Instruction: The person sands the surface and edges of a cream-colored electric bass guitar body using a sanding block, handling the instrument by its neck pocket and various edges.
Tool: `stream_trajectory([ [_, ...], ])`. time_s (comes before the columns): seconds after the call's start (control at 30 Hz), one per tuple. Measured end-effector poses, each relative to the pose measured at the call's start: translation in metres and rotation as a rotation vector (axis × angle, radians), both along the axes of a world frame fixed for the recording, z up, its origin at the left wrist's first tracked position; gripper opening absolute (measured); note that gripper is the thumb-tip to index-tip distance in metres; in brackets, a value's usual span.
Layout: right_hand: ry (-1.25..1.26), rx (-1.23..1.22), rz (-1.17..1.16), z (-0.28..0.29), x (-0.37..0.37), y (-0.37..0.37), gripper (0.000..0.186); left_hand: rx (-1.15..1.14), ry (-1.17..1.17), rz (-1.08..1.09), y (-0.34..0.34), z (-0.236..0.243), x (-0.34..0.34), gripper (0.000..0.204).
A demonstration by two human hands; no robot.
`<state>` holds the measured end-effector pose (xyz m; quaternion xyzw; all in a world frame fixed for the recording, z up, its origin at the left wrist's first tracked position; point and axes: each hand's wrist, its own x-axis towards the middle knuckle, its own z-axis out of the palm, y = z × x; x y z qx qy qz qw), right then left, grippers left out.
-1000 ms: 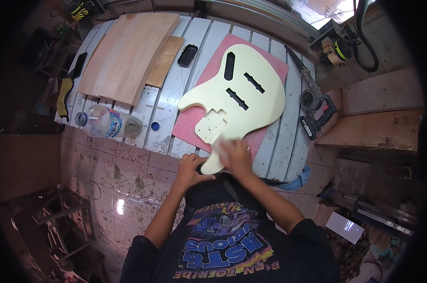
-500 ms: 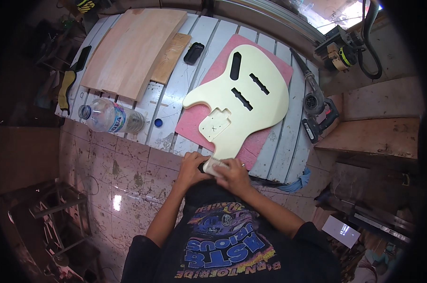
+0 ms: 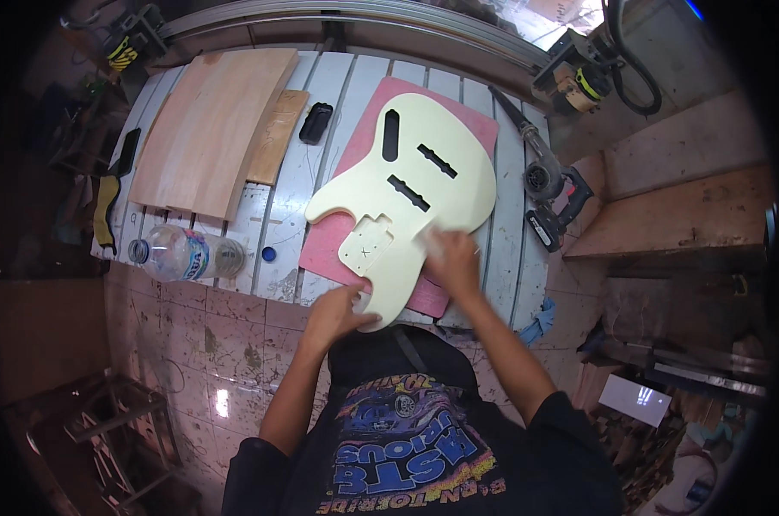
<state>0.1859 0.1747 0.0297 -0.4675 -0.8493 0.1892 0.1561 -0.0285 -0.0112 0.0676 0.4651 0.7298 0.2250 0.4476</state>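
Note:
A cream guitar body (image 3: 415,185) with dark pickup slots lies flat on a pink mat (image 3: 458,125) on the slatted white workbench (image 3: 338,95). My left hand (image 3: 334,311) rests on the body's near horn at the bench's front edge, fingers spread over it. Flat on the body's lower right edge, my right hand (image 3: 451,258) presses a small pale pad or sheet against the surface; the pad is mostly hidden under the fingers.
A light wooden plank (image 3: 213,129) and a narrower board (image 3: 278,138) lie at the left. A clear plastic bottle (image 3: 183,254) and a blue cap (image 3: 268,254) sit by the front edge. A black box (image 3: 315,123) and power tools (image 3: 553,193) are also on the bench.
My right hand slid from the near horn up to the body's lower right edge. My left hand stayed at the near horn. The view moved closer.

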Motion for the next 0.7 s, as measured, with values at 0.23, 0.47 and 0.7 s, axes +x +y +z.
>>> stream_trajectory([
  [0.23, 0.053, 0.014, 0.022, -0.001, -0.018, -0.048, 0.036, 0.482, 0.377, 0.263, 0.062, -0.016, -0.039, 0.054],
  [0.47, 0.03, 0.01, -0.106, -0.011, -0.001, 0.047, 0.053, 0.213, 0.599, 0.266, 0.123, -0.042, -0.061, 0.104],
  [0.7, -0.035, 0.093, 0.107, -0.013, -0.014, -0.046, 0.053, 0.036, 0.623, 0.183, 0.127, -0.039, -0.061, 0.123],
])
